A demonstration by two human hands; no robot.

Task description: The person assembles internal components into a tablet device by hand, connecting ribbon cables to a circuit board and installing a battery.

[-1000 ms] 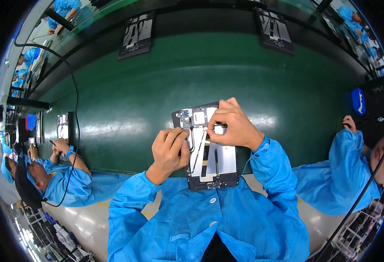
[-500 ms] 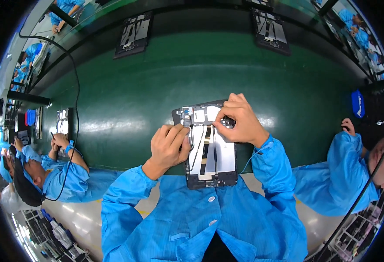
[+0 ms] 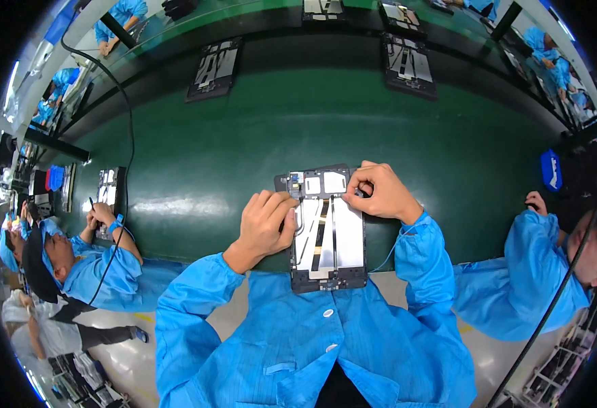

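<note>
An opened tablet (image 3: 347, 238) lies in front of me at the near table edge, its silvery inside, dark ribbon cables and a circuit board along the far end exposed. A black panel sticks out slightly from under that far end. My left hand (image 3: 263, 224) is curled at the tablet's left side, fingertips and thumb closed on its edge beside the board. At the right end of the board, my right hand (image 3: 381, 192) is closed in a pinch, thumb and forefinger low over the surface. Whatever sits between those fingertips is too small or hidden to name.
More opened tablets stand along the far side, one at the left (image 3: 215, 68) and one at the right (image 3: 408, 66). Co-workers in blue sit on both sides; the left one handles another tablet (image 3: 110, 187). A black cable (image 3: 130, 129) hangs at the left.
My right hand has shifted slightly right along the board, baring more of the white square there. My left hand stays at the tablet's edge. The whole view has tilted a little.
</note>
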